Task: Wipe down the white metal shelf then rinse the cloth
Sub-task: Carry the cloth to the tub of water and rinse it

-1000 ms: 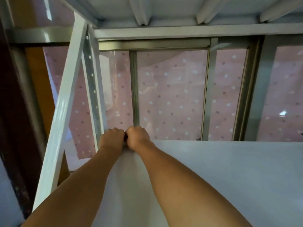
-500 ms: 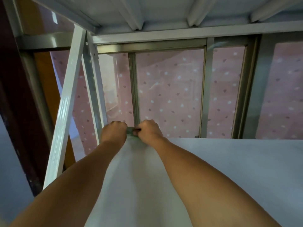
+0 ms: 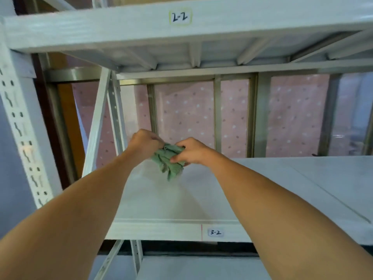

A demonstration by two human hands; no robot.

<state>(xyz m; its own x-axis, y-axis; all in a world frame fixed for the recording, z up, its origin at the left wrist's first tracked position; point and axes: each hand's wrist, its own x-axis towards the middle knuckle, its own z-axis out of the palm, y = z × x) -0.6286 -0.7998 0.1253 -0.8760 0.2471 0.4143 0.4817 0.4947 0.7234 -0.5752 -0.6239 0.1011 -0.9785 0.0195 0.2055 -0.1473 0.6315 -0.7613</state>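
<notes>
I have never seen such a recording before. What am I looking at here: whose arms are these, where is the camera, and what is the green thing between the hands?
There is no machine here: these are a person's two bare arms. The camera sits on the person's head and looks forward and down, so the arms enter from the bottom edge. The left hand and the right hand both grip a crumpled green cloth, held over the white metal shelf toward its back left part. Whether the cloth's hanging end touches the shelf, I cannot tell. The shelf's front edge carries a label 3-2. The shelf above is marked 2-2. Behind the rack stands a window with a pink dotted covering.
</notes>
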